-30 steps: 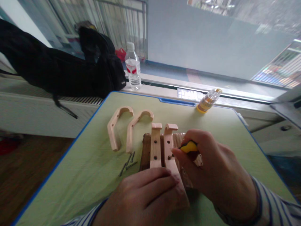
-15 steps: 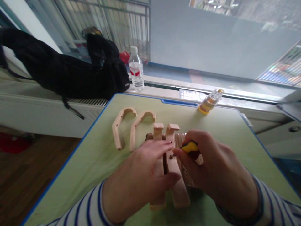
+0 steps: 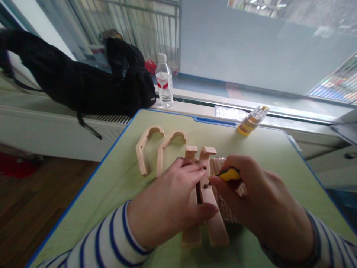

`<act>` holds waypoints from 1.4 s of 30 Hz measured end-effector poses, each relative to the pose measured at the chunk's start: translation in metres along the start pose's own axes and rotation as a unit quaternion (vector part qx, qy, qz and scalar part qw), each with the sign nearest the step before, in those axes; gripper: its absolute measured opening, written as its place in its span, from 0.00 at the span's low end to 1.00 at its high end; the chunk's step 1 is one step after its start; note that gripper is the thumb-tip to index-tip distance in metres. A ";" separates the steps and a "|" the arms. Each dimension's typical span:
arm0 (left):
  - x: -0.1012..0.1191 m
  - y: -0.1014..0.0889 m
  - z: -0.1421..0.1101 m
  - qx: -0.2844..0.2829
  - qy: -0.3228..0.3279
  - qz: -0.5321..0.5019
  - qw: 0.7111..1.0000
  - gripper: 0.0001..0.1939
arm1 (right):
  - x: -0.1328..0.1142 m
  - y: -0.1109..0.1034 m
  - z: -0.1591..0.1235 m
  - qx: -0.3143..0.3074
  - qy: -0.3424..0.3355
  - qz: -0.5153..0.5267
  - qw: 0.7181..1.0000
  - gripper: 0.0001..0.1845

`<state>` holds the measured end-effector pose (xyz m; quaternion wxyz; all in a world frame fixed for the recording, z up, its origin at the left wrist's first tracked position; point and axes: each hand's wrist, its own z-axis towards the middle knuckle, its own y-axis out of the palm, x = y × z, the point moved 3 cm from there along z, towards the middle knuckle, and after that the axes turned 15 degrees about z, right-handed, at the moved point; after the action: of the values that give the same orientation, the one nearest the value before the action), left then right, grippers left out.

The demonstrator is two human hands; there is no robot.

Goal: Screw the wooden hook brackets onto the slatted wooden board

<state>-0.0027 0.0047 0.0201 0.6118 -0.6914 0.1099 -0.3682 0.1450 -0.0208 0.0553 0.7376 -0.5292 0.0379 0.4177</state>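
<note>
My right hand [image 3: 253, 197] is closed around a screwdriver with a yellow and dark handle [image 3: 231, 174]; its tip points at a hole or screw in a pale wooden hook piece [image 3: 216, 223]. My left hand [image 3: 175, 197] lies across this piece and a second wooden hook piece [image 3: 191, 238] beside it, fingers over the top and thumb on the near part, gripping them. Both pieces rest on a ribbed brown wooden block [image 3: 223, 203], partly hidden by my hands. Two more curved wooden hooks [image 3: 143, 160] lie on the table to the left.
The green table [image 3: 111, 193] has a blue edge. An amber glue-like bottle [image 3: 252, 121] tilts at the far right edge. Behind the table, a water bottle [image 3: 164, 82] and a black bag [image 3: 92, 87] stand on the ledge by the window.
The view has shifted slightly, so everything sits a little further right. My left fingers have moved slightly over the wooden pieces. The right hand still holds the screwdriver at the same spot.
</note>
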 end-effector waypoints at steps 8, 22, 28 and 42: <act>-0.001 -0.002 0.002 -0.005 0.020 -0.032 0.999 0.21 | -0.001 0.000 0.002 0.000 -0.007 -0.001 1.000 0.12; -0.003 0.004 -0.003 0.023 0.010 -0.025 0.999 0.23 | -0.002 -0.004 -0.001 -0.057 0.033 0.028 0.997 0.20; 0.000 -0.001 0.000 -0.007 0.011 -0.042 0.999 0.23 | -0.004 -0.005 -0.001 -0.091 0.022 0.073 0.993 0.18; -0.003 0.004 -0.001 0.024 0.028 0.005 0.999 0.26 | -0.004 -0.004 -0.004 -0.004 0.032 0.007 0.999 0.14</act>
<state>-0.0044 0.0051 0.0155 0.6264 -0.6654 0.1217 -0.3874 0.1465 -0.0269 0.0591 0.7308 -0.5448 0.0637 0.4063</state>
